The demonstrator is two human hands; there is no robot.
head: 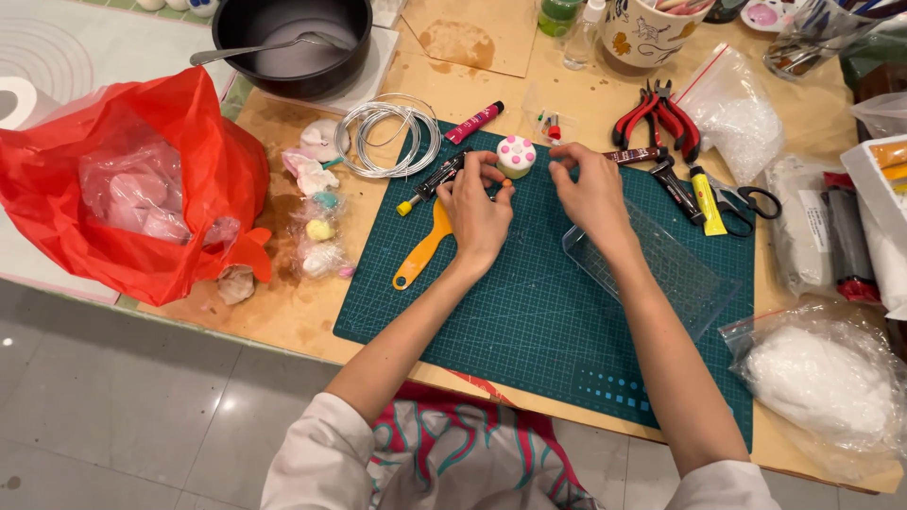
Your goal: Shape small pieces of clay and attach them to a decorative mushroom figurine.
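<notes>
Down on the green cutting mat, both hands at work near its top edge; left hand curled, fingertips pinching a tiny orange piece just below the small white cake model with pink dots; right hand loosely curled just right of the cake, fingertips pinched together, contents too small to tell; orange spatula lying left of the left wrist; clear plastic tray under the right forearm; coiled silver wire off the mat's corner; red pliers further right on the counter; red plastic bag at far left.
</notes>
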